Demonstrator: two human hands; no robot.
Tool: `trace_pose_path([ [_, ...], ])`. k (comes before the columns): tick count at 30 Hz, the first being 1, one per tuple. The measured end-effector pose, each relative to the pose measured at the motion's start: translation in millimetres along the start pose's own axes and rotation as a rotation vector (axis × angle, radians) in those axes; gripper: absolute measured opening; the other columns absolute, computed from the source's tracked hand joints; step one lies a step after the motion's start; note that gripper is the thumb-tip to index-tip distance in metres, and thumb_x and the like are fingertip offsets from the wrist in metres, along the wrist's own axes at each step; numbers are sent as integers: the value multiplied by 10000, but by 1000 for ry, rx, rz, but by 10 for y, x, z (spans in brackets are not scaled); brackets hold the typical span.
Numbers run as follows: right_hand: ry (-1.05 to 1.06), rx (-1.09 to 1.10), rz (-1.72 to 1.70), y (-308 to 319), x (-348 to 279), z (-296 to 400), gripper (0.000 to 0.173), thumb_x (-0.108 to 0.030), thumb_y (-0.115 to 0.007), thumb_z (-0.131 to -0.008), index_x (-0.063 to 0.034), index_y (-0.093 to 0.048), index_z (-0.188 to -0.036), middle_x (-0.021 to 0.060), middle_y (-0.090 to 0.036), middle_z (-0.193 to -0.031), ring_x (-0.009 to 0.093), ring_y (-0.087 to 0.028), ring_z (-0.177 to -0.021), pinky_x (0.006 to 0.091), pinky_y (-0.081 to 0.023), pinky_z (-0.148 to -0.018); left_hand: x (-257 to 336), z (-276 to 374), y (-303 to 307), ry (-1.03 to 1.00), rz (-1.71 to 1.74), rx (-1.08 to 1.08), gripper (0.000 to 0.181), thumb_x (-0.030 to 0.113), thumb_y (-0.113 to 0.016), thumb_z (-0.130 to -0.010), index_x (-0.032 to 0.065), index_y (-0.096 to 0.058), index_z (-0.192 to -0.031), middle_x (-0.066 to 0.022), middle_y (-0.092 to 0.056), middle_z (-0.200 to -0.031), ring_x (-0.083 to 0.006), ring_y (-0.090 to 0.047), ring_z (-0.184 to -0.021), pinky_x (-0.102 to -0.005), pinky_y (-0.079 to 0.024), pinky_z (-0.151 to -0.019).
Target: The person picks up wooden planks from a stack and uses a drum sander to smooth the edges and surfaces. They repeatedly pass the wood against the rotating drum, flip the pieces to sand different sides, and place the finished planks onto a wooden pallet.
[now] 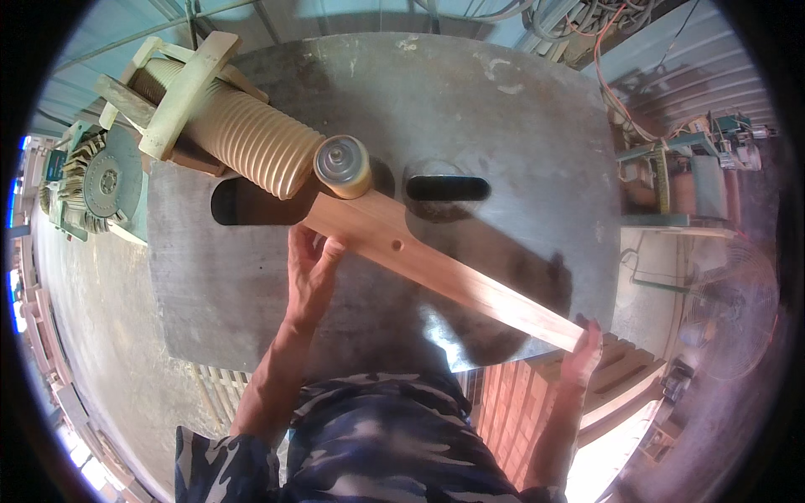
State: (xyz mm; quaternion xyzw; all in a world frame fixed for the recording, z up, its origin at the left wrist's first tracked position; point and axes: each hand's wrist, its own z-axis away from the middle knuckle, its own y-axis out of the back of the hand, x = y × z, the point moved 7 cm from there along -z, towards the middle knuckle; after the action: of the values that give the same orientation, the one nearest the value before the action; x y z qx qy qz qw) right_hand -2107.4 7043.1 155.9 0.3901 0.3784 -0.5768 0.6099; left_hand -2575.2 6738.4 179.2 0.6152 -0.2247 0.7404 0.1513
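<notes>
A long wooden board with one round hole and a wider end lies slantwise across a grey metal machine table. At its wider left end my left hand grips the near edge, thumb on top and fingers against the side. My right hand holds the narrow right end, close to the table's near right corner. The board's far edge meets an upright round spindle drum, apparently a sanding drum, with a metal nut on top. Whether the drum is turning, I cannot tell.
A ribbed dust hose in a wooden frame ends beside the drum. Slots pierce the tabletop. Stacked wooden pieces stand below right. A wheel machine is left; a caged fan is right.
</notes>
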Motion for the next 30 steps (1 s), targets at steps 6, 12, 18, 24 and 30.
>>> trace_pose_path([
  [6, 183, -83, 340, 40, -71, -164, 414, -300, -546, -994, 59, -627, -1186, 155, -619, -1220, 222, -543, -1142, 352, -409, -1007, -52, -29, 26, -5, -104, 3, 659, 376, -677, -961, 13, -360, -1410, -150, -497, -1348, -233, -467, -1265, -408, -392, -1073],
  [12, 119, -124, 274, 21, -93, -22, 490, -349, -493, -1031, 67, -615, -1258, 160, -600, -1271, 215, -520, -1192, 351, -403, -1025, -7, 247, 143, 27, -142, -21, 650, 371, -675, -965, -20, -361, -1378, -123, -527, -1255, -176, -497, -1138, -352, -418, -994],
  [18, 242, -187, 179, 261, -49, 215, 411, -283, -519, -1021, 16, -610, -1289, 129, -583, -1319, 225, -501, -1243, 356, -356, -1088, 50, 965, 223, 208, -54, -112, 600, 347, -620, -998, -13, -328, -1380, -157, -491, -1342, -221, -455, -1261, -415, -374, -1084],
  [24, 111, -139, 390, 262, -76, 335, 415, -262, -502, -1018, 7, -563, -1328, 97, -556, -1326, 216, -514, -1187, 329, -384, -1039, 51, 1258, 367, 403, 162, -186, 655, 439, -586, -997, 7, -301, -1397, -183, -477, -1350, -270, -504, -1247, -468, -461, -1045],
  [30, 306, -146, 697, 537, 70, 106, 540, -322, -582, -973, 32, -496, -1372, 165, -535, -1318, 280, -505, -1220, 388, -403, -1042, -51, 1350, 420, 594, 243, -63, 617, 408, -586, -997, 10, -329, -1392, -185, -489, -1321, -271, -581, -1145, -441, -540, -936],
])
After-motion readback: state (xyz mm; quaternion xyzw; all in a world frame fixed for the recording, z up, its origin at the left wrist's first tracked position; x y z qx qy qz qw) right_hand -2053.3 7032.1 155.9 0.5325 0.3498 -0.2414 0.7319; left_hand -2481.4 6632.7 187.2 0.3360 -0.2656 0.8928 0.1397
